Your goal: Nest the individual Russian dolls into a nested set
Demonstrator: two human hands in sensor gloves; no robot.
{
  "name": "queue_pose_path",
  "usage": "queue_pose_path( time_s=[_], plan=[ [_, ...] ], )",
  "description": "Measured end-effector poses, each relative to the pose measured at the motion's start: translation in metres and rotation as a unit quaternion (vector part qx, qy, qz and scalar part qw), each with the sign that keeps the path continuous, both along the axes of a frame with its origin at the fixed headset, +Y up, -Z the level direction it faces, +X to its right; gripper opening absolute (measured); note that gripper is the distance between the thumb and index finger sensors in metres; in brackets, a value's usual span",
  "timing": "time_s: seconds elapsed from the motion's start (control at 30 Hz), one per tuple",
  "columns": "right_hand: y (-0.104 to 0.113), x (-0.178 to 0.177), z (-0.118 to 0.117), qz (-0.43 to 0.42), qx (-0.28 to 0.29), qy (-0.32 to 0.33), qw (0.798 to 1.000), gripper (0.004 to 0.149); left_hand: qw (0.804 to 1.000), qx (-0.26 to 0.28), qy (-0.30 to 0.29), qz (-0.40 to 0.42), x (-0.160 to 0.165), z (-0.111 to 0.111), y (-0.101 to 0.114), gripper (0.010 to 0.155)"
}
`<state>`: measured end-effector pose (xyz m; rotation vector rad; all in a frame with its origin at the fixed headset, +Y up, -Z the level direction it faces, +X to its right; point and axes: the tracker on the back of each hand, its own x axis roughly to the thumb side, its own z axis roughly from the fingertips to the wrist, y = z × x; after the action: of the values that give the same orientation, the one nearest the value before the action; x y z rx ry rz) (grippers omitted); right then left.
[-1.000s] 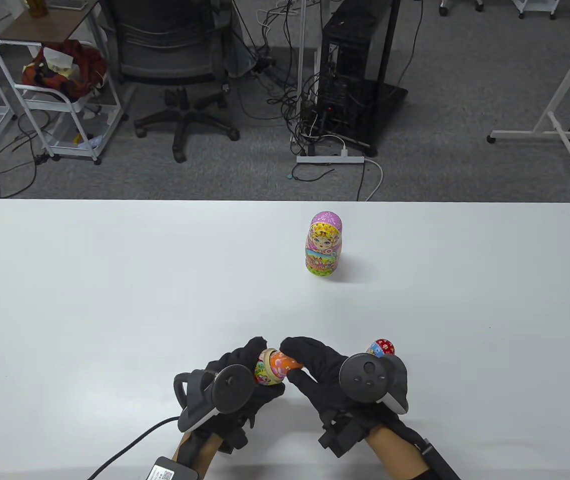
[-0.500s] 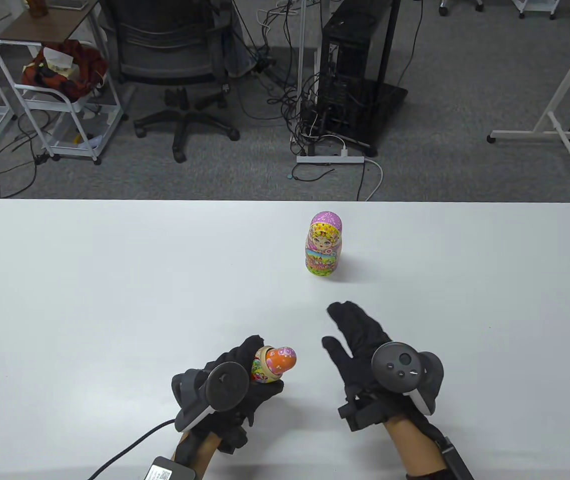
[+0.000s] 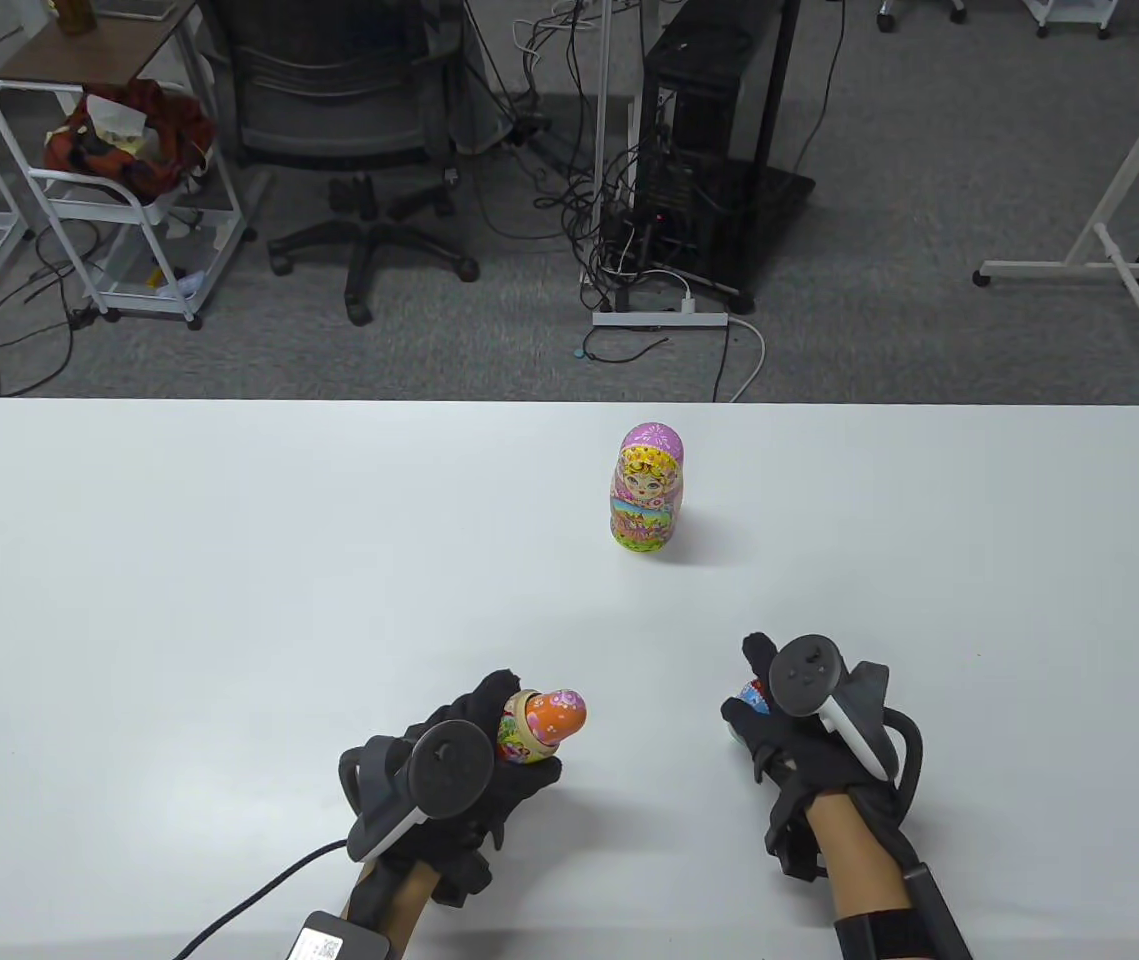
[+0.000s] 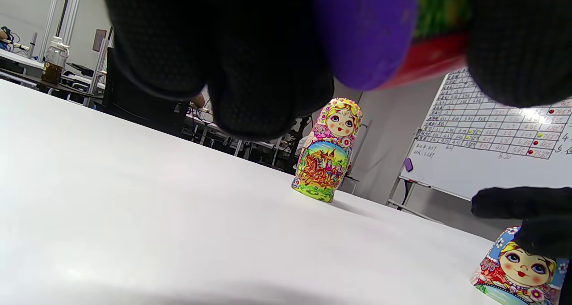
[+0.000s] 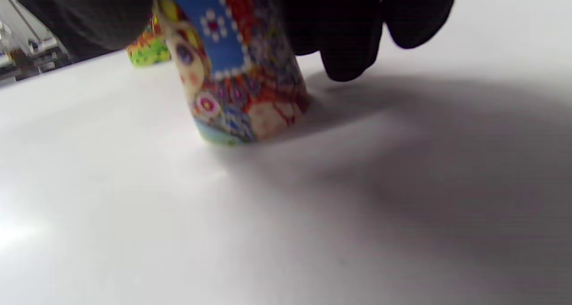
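Left hand (image 3: 469,775) grips 1 open doll base (image 3: 521,728), an orange doll (image 3: 561,715) seated inside. Right hand (image 3: 799,725) pinches the blue-red top half (image 5: 232,72) standing on the table (image 3: 229,560); it should be lowered squarely onto the base. Beyond stands 1 large doll (image 3: 649,490).

Both gloves black: left hand (image 3: 489,770) w/ dark grey tracker, right hand (image 3: 799,740) w/ grey tracker edged white; table (image 3: 229,600) plain white. Big doll (image 3: 647,500) is seen w/ pink-purple floral headscarf, yellow hair, blue eyes, and a yellow-green base painted w/ a red-orange castle scene; the orange doll (image 3: 559,715) shows white/pink flower marks, seated in a pale wood-rimmed half (image 3: 519,735) w/ yellow-green paint, underside purple w/ a red band in left wrist view. Small doll piece (image 5: 232,72) is painted blue w/ white dot trim, red floral patches, yellow hair, light blue-green bottom edge.
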<state>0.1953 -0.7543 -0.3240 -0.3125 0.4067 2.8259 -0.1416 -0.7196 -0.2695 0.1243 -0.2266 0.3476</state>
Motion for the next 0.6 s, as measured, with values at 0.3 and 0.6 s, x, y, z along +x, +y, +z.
queue_pose_path(
  time_s=[0.3,0.6],
  plan=[
    [0.007,-0.007,0.001,-0.009,0.042,0.007,0.999,0.063,1.000,-0.001,0.001,-0.004,-0.001,-0.002,-0.001,0.094],
    [0.047,-0.051,0.021,-0.349,0.208,0.166,0.899,0.065,1.000,-0.014,0.003,-0.014,-0.001,-0.004,-0.006,0.094]
  ],
)
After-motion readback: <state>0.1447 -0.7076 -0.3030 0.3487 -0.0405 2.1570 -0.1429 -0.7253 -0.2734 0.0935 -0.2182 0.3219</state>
